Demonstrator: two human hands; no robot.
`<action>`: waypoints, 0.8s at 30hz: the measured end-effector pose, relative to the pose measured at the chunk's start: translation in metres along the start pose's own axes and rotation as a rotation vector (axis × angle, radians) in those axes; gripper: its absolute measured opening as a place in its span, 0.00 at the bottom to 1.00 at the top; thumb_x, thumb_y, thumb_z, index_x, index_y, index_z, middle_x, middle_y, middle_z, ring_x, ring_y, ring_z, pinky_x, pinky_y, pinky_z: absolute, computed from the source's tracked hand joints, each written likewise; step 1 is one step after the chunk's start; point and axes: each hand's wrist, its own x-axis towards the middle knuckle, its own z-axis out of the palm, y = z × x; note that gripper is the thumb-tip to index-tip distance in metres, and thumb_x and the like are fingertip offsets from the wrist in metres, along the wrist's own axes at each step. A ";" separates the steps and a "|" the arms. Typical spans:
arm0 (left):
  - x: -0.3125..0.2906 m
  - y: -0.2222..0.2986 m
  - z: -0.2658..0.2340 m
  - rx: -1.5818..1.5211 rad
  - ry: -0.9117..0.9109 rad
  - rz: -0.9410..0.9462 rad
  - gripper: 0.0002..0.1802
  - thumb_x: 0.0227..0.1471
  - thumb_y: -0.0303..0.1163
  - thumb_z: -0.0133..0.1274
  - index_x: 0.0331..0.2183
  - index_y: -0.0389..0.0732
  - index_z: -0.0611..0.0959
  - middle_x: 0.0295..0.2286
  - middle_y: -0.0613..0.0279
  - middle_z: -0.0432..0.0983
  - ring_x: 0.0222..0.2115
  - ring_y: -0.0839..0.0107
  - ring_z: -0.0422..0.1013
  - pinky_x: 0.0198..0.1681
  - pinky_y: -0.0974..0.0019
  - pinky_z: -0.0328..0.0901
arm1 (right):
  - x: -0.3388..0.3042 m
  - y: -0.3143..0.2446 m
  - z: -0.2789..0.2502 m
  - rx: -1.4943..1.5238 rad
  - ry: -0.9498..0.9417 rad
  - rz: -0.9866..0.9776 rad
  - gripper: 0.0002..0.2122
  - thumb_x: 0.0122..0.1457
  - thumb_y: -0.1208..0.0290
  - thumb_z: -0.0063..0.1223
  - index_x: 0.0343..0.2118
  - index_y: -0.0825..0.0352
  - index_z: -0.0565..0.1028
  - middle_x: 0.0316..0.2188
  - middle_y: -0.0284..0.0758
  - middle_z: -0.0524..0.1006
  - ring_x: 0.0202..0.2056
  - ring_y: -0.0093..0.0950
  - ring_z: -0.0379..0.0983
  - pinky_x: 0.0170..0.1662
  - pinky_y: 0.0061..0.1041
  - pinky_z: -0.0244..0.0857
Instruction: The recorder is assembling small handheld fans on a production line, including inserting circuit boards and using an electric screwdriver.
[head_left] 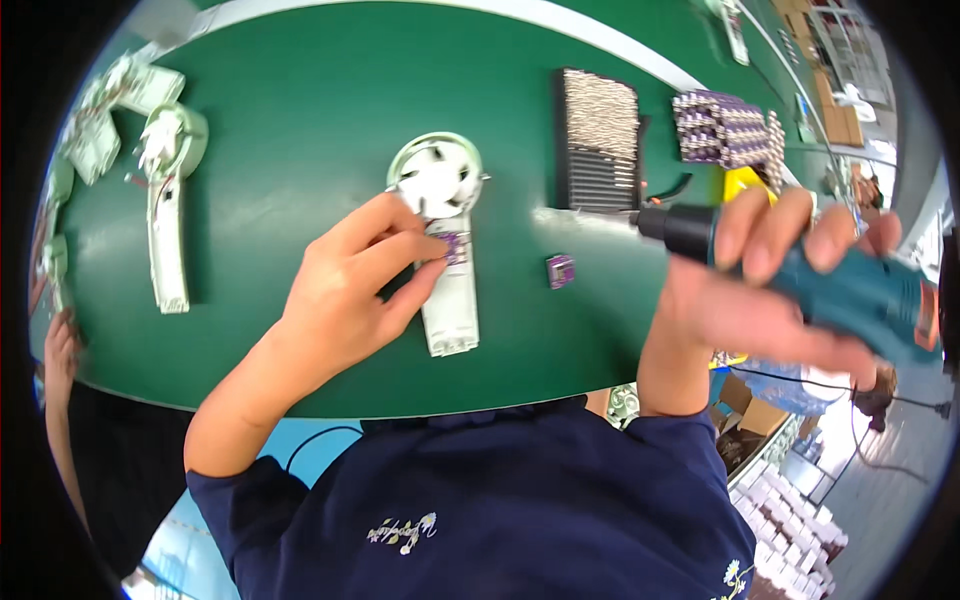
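Observation:
A pale handheld-fan housing with a round fan head lies at the middle of the green table. My left hand has thumb and fingertips closed on a small purple circuit board in the handle, just below the head. My right hand, a little blurred, is wrapped round a teal and black electric screwdriver. The driver points left, its thin bit passing by the near edge of a black screw tray filled with rows of screws. Another purple circuit board lies on the table between both hands.
A second fan housing lies on the left, near a pile of pale parts. Stacked purple boards and a yellow object stand behind my right hand. Another person's hand rests at the left table edge. A black cable hangs right.

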 end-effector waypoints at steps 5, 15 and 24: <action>-0.002 0.001 -0.002 0.002 0.024 -0.012 0.09 0.46 0.18 0.67 0.32 0.36 0.84 0.32 0.60 0.73 0.27 0.64 0.74 0.29 0.62 0.69 | -0.033 0.015 0.043 0.127 -0.274 0.046 0.43 0.63 0.39 0.56 0.70 0.64 0.55 0.39 0.35 0.72 0.24 0.27 0.69 0.23 0.31 0.67; -0.005 -0.001 0.001 -0.026 0.016 -0.021 0.07 0.48 0.21 0.64 0.32 0.36 0.84 0.31 0.61 0.73 0.27 0.61 0.73 0.29 0.59 0.70 | -0.057 0.030 0.051 0.146 -0.212 0.144 0.46 0.58 0.32 0.55 0.71 0.56 0.54 0.38 0.34 0.72 0.24 0.32 0.69 0.25 0.34 0.67; -0.009 -0.002 -0.001 -0.048 0.006 -0.013 0.06 0.50 0.23 0.62 0.33 0.37 0.82 0.32 0.59 0.73 0.33 0.56 0.74 0.35 0.55 0.71 | -0.055 0.039 0.067 0.109 -0.468 0.111 0.42 0.54 0.31 0.59 0.62 0.60 0.63 0.32 0.34 0.71 0.20 0.29 0.67 0.20 0.29 0.64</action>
